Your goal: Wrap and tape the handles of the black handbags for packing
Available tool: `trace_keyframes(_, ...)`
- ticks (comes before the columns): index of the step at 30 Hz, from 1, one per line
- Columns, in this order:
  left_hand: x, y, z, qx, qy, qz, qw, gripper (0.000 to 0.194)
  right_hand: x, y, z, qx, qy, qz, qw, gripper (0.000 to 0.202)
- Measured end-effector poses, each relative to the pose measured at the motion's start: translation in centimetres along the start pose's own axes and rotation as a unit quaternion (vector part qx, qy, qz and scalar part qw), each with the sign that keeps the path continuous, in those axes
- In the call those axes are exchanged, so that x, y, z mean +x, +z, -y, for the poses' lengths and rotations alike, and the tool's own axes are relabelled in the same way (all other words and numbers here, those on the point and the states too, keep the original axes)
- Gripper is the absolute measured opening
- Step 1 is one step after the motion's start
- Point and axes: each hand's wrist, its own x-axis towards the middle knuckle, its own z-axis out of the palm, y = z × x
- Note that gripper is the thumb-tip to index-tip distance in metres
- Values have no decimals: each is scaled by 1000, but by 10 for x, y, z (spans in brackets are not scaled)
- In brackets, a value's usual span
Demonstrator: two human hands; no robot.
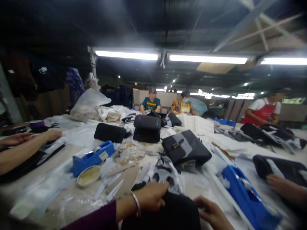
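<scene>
A black bag (165, 214) lies at the bottom centre, close to me. My left hand (152, 196), with a white bracelet at the wrist and a purple sleeve, has its fingers closed at the bag's upper edge, by a grey and black strap bundle (168, 174). At the bag's right side is my right hand (211, 212), its fingers curved and apart, near the black edge. Just beyond stands a black bag with a grey band and buckle (185, 147).
Blue tape dispensers (93, 156) (249, 195) flank the work area. A small bowl (89, 175) sits at the left. Other people's hands (51, 135) (285, 188) are at both sides. More black bags (147, 127) and three people (151, 103) are across the table.
</scene>
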Motion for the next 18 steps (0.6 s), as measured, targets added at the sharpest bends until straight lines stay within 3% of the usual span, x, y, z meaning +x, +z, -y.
trace_keyframes(2,-3,-4,-2,12,15,2,1000,35,-4,9,-6,74,26,-11,997,23)
trace_keyframes(5,-1,-7,-1,19,29,7,999,30,-7,25,-11,159,67,-74,982,30)
trace_keyframes(9,3,-4,0,41,40,0,998,26,-14,48,-7,310,105,-156,932,45)
trace_keyframes(12,3,-1,-1,53,33,-2,998,21,-20,60,-1,365,144,-185,901,53)
trace_keyframes(15,2,5,-1,69,33,-22,997,19,-25,62,0,337,164,-187,908,52)
trace_keyframes(18,1,16,0,102,63,-69,990,16,-26,62,-5,244,134,-190,942,56)
